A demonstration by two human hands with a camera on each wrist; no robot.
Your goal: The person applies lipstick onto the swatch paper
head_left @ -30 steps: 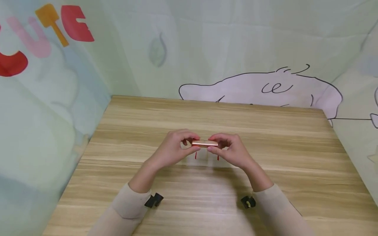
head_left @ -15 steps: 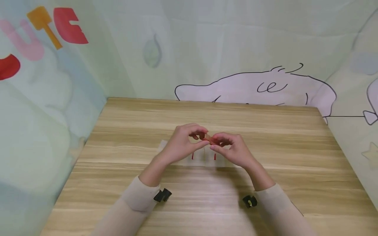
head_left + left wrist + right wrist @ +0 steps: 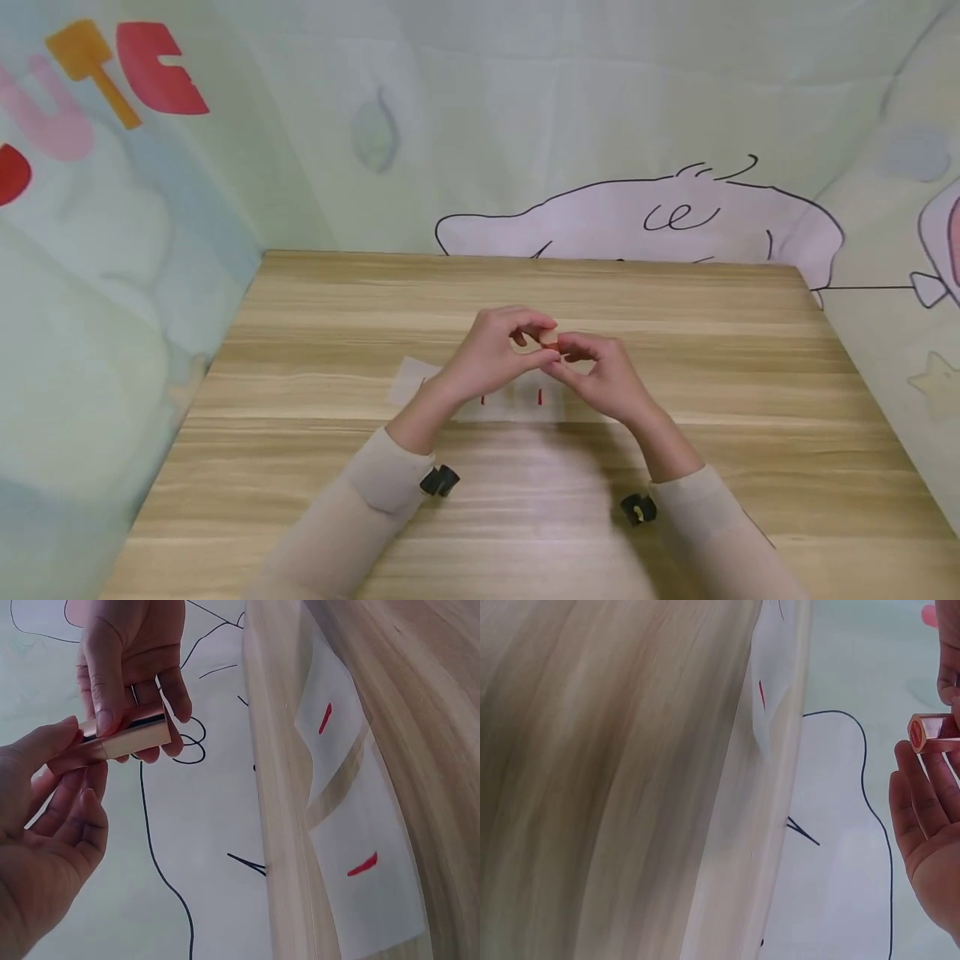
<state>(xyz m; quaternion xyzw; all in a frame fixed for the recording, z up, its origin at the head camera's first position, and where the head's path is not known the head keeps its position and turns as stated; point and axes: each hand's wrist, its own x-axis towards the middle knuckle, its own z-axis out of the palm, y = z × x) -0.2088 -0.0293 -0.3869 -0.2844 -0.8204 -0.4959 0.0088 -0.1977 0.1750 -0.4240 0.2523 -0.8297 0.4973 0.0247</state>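
A rose-gold lipstick tube [image 3: 124, 739] with a seam across it is held in the air between both hands. In the head view the lipstick tube [image 3: 550, 337] shows nearly end-on. My left hand [image 3: 498, 350] pinches it between thumb and fingers. The right hand [image 3: 603, 375] grips it from the other side, its thumb laid along the tube in the left wrist view. A round red label [image 3: 916, 735] shows on the end facing the right wrist camera. Below the hands, a pale paper strip [image 3: 371, 900] with short red strokes lies on the table.
The wood-grain table [image 3: 495, 517] spreads under both forearms. Behind and at the left hangs a printed cloth backdrop [image 3: 480, 125] with letters and a cartoon outline. Dark clips [image 3: 439, 481] sit by the sleeve cuffs.
The lipstick tube has turned from lying crosswise to nearly end-on to the head view. Both hands have turned with it, the left moving right and slightly up. More of the paper strip's left end shows.
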